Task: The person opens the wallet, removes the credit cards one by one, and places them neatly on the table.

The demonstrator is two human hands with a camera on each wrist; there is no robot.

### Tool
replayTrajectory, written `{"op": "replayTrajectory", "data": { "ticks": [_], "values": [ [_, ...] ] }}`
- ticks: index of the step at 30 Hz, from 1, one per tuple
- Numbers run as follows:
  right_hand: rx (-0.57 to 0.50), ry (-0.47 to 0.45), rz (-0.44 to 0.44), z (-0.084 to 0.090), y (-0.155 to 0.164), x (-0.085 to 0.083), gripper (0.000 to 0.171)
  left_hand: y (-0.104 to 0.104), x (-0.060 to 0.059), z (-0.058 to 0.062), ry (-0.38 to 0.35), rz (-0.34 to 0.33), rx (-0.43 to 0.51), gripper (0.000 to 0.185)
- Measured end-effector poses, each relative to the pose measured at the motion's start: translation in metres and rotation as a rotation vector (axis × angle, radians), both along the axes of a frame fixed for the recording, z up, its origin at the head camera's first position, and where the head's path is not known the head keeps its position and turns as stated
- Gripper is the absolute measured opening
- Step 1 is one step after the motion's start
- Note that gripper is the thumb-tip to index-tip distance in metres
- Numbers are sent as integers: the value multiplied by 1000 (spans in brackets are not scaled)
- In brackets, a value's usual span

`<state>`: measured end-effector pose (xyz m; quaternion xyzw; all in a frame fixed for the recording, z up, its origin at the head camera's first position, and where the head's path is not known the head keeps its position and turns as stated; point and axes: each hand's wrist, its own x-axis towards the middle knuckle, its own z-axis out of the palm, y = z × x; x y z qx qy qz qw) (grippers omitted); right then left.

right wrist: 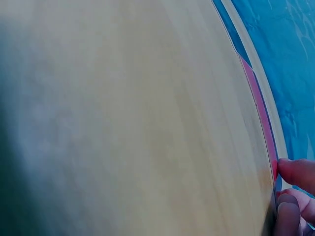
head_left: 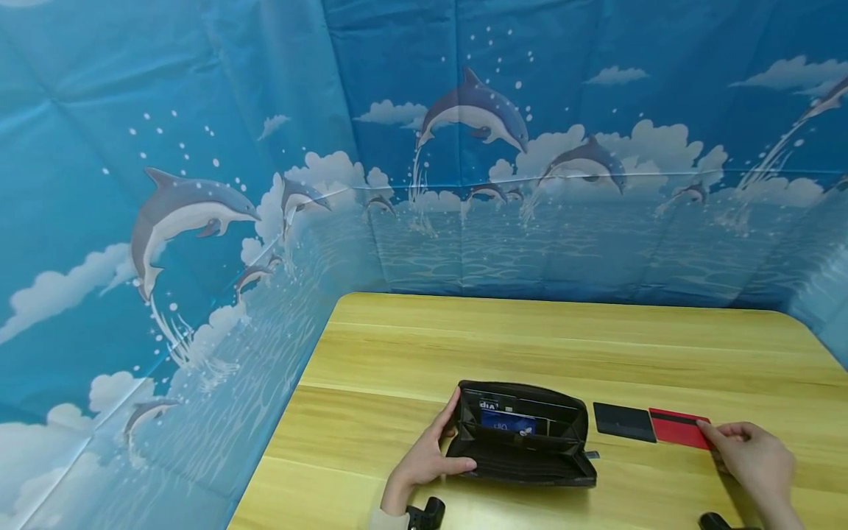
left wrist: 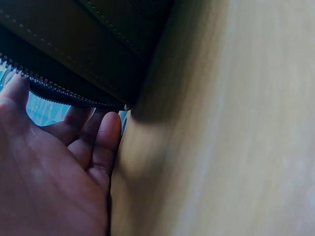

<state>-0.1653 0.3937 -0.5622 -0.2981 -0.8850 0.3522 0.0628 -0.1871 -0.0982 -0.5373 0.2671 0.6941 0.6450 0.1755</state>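
Note:
A black zip wallet [head_left: 523, 442] lies open on the wooden table [head_left: 530, 338], with a blue card [head_left: 506, 421] and a white card [head_left: 489, 405] in its slots. My left hand [head_left: 457, 434] holds the wallet's left end, fingers along the side and thumb on the near edge. The left wrist view shows those fingers [left wrist: 106, 142] beside the wallet's [left wrist: 88, 44] zipped rim. To the right of the wallet lie a dark card [head_left: 624, 421] and a red card [head_left: 679, 428], side by side. My right hand [head_left: 712, 436] pinches the red card's [right wrist: 263, 123] right edge with its fingertips [right wrist: 295, 173].
A blue dolphin-print sheet [head_left: 199, 221] walls in the table on the left, back and right. Bare wood stretches behind the wallet to the far edge. Black wrist mounts [head_left: 427, 511] show at the bottom of the head view.

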Motion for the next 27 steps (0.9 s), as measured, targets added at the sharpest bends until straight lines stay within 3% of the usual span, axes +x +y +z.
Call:
{"op": "replayTrajectory", "data": {
  "ticks": [7,11,19,27],
  "values": [
    [-42,-2,25,3,0,3,59,0,1,2,27,5,-8,103],
    [7,2,83,6,2,3,62,0,1,0,45,7,12,103],
    [148,64,160,19,0,2,56,1,-8,-29,60,20,2,104],
    [209,240,290,56,-44,-12,50,0,3,2,2,16,6,103]
  ]
}}
